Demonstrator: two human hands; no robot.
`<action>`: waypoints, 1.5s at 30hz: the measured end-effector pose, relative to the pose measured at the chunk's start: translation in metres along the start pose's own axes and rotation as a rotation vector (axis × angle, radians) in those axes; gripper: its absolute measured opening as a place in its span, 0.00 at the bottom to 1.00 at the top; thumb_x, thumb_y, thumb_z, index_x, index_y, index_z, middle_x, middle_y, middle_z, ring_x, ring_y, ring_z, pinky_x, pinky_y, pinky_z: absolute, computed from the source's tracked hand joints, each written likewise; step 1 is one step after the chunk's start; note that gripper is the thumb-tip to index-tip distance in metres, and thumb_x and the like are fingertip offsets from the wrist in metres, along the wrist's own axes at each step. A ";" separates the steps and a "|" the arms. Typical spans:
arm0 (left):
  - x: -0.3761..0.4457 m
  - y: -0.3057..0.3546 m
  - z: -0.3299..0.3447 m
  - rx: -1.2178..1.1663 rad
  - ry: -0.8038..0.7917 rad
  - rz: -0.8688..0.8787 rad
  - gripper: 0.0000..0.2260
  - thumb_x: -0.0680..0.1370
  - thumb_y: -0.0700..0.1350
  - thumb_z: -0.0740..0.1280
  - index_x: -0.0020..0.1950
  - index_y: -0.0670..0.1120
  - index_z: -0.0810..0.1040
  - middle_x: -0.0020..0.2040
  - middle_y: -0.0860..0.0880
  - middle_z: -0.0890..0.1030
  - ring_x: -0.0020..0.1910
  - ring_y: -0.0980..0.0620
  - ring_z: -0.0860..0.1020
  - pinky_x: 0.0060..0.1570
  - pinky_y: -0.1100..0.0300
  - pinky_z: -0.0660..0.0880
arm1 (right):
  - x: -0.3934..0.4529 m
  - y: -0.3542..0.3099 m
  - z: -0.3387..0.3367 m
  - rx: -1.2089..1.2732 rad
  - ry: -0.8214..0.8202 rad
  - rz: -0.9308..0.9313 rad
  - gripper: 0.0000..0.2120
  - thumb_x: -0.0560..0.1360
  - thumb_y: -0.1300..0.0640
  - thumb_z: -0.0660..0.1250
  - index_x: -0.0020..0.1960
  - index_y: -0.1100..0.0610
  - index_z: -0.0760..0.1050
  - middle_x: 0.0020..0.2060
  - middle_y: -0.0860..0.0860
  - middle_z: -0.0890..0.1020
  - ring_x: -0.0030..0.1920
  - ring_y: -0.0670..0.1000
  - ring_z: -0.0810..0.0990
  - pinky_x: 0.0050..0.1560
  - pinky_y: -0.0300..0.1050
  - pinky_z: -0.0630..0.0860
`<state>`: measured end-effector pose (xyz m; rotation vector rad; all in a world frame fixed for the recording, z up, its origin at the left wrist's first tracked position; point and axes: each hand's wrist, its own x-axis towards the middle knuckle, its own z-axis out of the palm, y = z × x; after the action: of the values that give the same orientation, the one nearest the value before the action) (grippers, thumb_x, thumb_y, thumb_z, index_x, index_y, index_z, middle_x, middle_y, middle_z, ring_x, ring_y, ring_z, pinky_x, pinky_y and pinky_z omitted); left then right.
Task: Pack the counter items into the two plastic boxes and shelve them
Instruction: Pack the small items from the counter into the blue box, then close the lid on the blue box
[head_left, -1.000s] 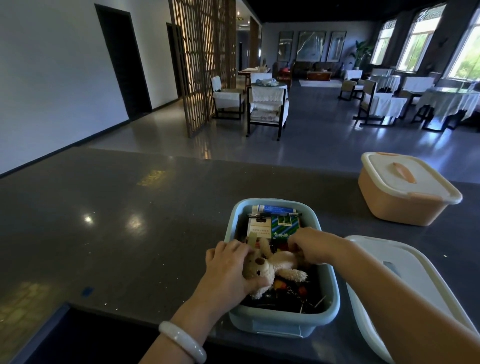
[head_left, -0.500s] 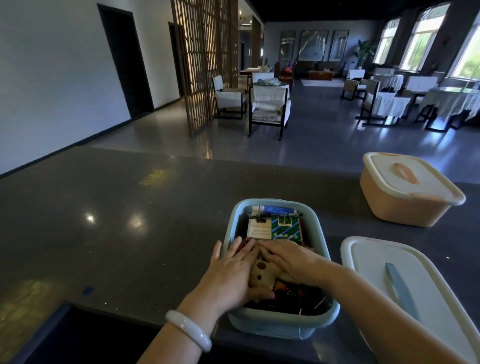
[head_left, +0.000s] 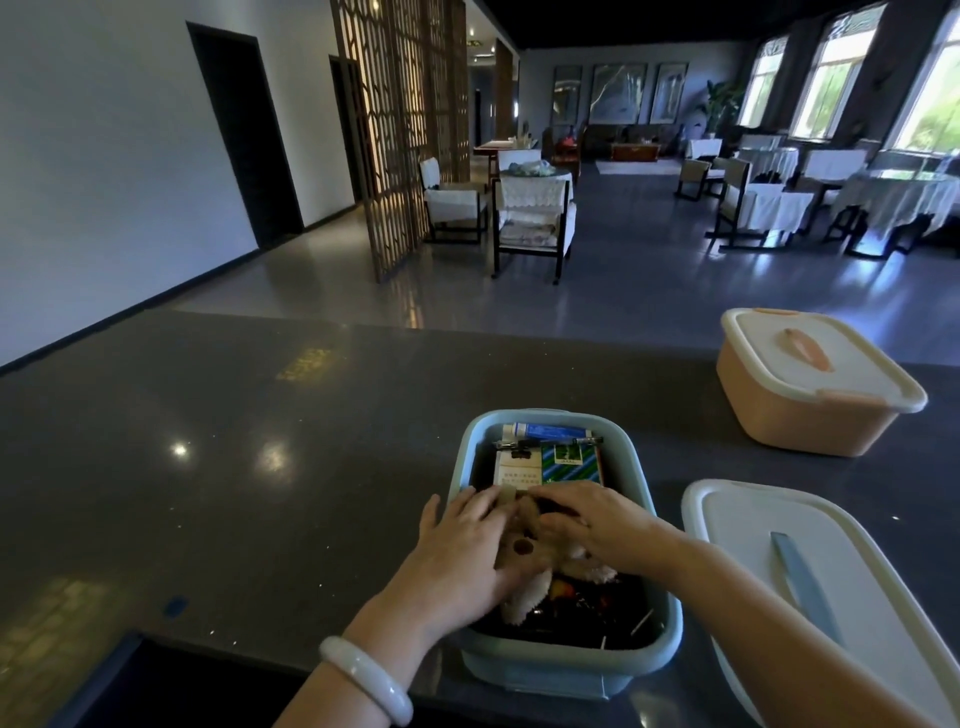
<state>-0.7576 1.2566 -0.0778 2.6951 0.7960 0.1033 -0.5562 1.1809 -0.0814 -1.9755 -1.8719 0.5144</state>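
Nearest to us, our left wrist wears a pale bangle (head_left: 366, 678), and just past it our left hand (head_left: 467, 551) lies flat with straight fingers on a plush toy (head_left: 524, 571) inside the blue box (head_left: 566, 670). Our right hand (head_left: 602, 525) comes in from the other side and also lies over the toy, its fingers stretched and pressing down rather than curled round anything; the two hands nearly meet above the toy's head. The toy sits in the near half of the box on top of dark, mixed small items that we cannot make out. In the far half lie a white card pack (head_left: 517, 470) and a green-and-blue striped pack (head_left: 571, 462) side by side, with a pen (head_left: 545, 442) across them and a blue-and-white tube (head_left: 545, 430) against the far wall. The box stands on the dark counter (head_left: 234, 467) near its front edge. Just beside it to the right lies its white lid (head_left: 753, 561) with a blue handle, flat on the counter. Farther back on the right stands the orange box (head_left: 800, 410), its lid fitted on. Beyond the counter we see a hall with chairs (head_left: 530, 228) and cloth-covered tables.
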 end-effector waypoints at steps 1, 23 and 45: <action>0.003 0.003 -0.004 0.003 0.024 0.010 0.40 0.69 0.76 0.41 0.75 0.57 0.60 0.77 0.55 0.56 0.76 0.54 0.50 0.75 0.43 0.44 | -0.001 0.000 -0.003 -0.004 0.047 0.011 0.20 0.80 0.47 0.61 0.70 0.49 0.70 0.65 0.45 0.75 0.66 0.43 0.70 0.68 0.39 0.64; 0.110 0.229 0.095 0.145 -0.058 0.132 0.18 0.80 0.56 0.58 0.62 0.46 0.73 0.64 0.45 0.72 0.63 0.45 0.70 0.63 0.50 0.67 | -0.185 0.179 -0.050 -0.078 0.354 0.820 0.22 0.80 0.47 0.62 0.71 0.53 0.68 0.68 0.51 0.71 0.68 0.54 0.67 0.65 0.48 0.68; 0.107 0.245 0.150 -0.729 0.279 -0.354 0.24 0.81 0.44 0.61 0.77 0.49 0.61 0.72 0.49 0.69 0.68 0.51 0.70 0.64 0.61 0.68 | -0.249 0.231 -0.039 0.466 0.746 0.755 0.27 0.78 0.53 0.65 0.75 0.55 0.63 0.71 0.50 0.67 0.66 0.52 0.70 0.62 0.48 0.69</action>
<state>-0.5174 1.0769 -0.1407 1.8506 1.0518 0.5714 -0.3502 0.9205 -0.1612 -2.0687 -0.4891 0.2881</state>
